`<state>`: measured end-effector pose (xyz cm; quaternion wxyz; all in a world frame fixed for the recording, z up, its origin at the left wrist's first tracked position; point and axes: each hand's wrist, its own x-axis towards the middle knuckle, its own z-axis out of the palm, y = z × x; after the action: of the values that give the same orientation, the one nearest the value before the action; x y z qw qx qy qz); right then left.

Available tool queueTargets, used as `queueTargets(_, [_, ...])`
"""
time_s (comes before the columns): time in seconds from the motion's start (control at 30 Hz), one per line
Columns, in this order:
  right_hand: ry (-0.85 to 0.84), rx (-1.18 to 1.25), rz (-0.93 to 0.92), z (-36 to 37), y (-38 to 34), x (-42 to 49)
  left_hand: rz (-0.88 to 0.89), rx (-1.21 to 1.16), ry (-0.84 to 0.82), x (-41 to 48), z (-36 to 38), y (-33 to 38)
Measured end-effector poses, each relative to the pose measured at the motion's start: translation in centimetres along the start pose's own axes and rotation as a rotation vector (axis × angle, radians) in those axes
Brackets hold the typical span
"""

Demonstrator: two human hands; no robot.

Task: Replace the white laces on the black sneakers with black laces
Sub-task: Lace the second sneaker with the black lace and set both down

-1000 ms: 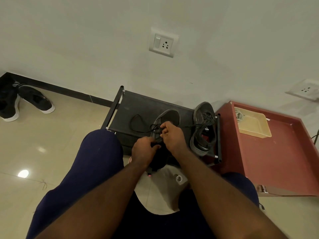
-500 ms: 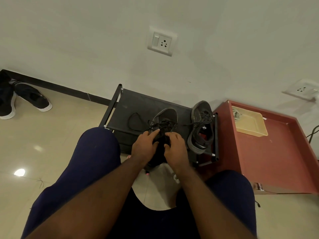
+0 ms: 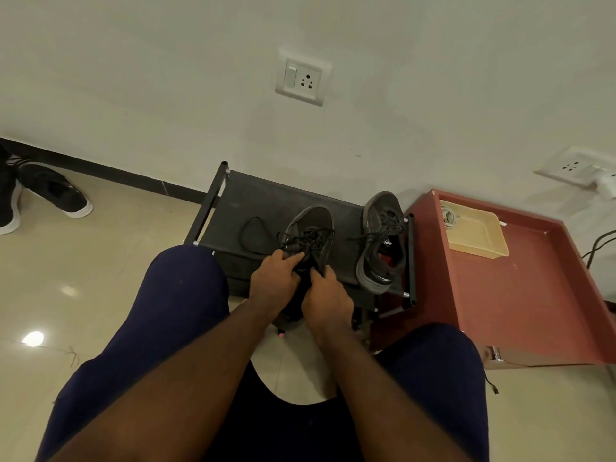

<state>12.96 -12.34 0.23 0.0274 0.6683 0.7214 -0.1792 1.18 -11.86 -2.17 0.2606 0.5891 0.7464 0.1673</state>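
A black sneaker (image 3: 313,221) lies toe-away on the black shoe rack (image 3: 253,198), threaded with a black lace (image 3: 308,240). A loose loop of that lace (image 3: 253,233) trails left on the rack. My left hand (image 3: 275,281) pinches the lace at the sneaker's left side near the tongue. My right hand (image 3: 325,296) holds the sneaker's opening from the right, its thumb on the collar. A second black sneaker (image 3: 381,241) with a black lace leans on its side at the rack's right end. White laces (image 3: 448,216) sit in a beige tray.
The beige tray (image 3: 480,235) rests on a red low cabinet (image 3: 520,288) to the right. Another pair of black shoes with white soles (image 3: 53,195) lies on the floor at far left. My knees frame the rack. A wall with a socket (image 3: 303,78) stands behind.
Both hands have slid down from the lace knot to the sneaker's opening and spread apart. My left forefinger now reaches forward onto the lace. The view has shifted slightly.
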Motion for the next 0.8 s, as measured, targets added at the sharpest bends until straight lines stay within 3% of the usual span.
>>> queueTargets(0.17, [-0.065, 0.157, 0.086, 0.6, -1.5, 1.2, 0.004, -0.086, 0.013, 0.4, -0.1, -0.4])
queueTargets(0.27, [0.008, 0.224, 0.113, 0.9, -1.6, 1.7, 0.010, -0.105, 0.010, 0.7, -0.3, -0.6])
queueTargets(0.43, [0.150, 0.109, 0.059, 0.9, -1.3, 3.1, 0.018, -0.104, 0.010, 0.7, -0.2, -0.6])
queueTargets(0.8, [0.128, 0.144, 0.015, -0.2, -1.8, 4.1, 0.023, -0.154, 0.032, 0.9, -0.7, -0.8])
